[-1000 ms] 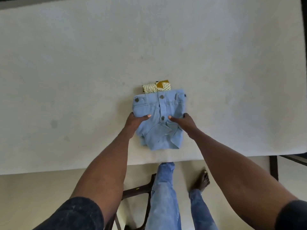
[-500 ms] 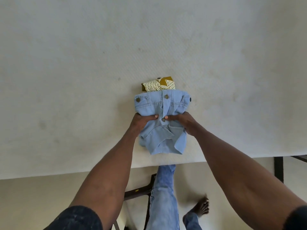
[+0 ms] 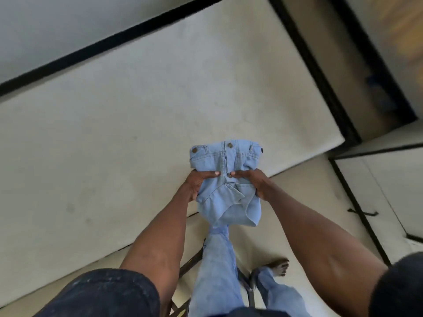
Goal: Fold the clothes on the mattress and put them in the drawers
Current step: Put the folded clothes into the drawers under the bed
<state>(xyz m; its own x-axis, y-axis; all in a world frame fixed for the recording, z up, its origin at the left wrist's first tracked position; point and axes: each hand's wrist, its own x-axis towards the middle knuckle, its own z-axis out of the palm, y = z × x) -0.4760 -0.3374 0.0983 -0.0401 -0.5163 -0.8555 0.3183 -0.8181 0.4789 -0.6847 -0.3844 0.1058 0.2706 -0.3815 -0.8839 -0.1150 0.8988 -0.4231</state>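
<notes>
Denim, pale blue and folded into a thick bundle, is what I see at the centre: a folded denim shirt [image 3: 225,179] with brown metal buttons along its placket and on its pocket flaps, its top edge fairly square and its lower part hanging in loose, rumpled layers. My left hand [image 3: 197,183] grips its left side with the fingers [image 3: 211,173] curled over the front, and my right hand [image 3: 254,181] grips the right side the same way, thumbs hidden behind the cloth. The two sets of fingertips nearly meet at the middle button. The bundle is held in the air over the near edge of the bare white mattress [image 3: 142,124], partly over the floor [image 3: 304,202]. Below it I can see light blue jeans [image 3: 217,271] and one bare foot [image 3: 278,266]. A dark bed frame [image 3: 320,76] borders the mattress on the far and right sides; the right of the view is blurred.
</notes>
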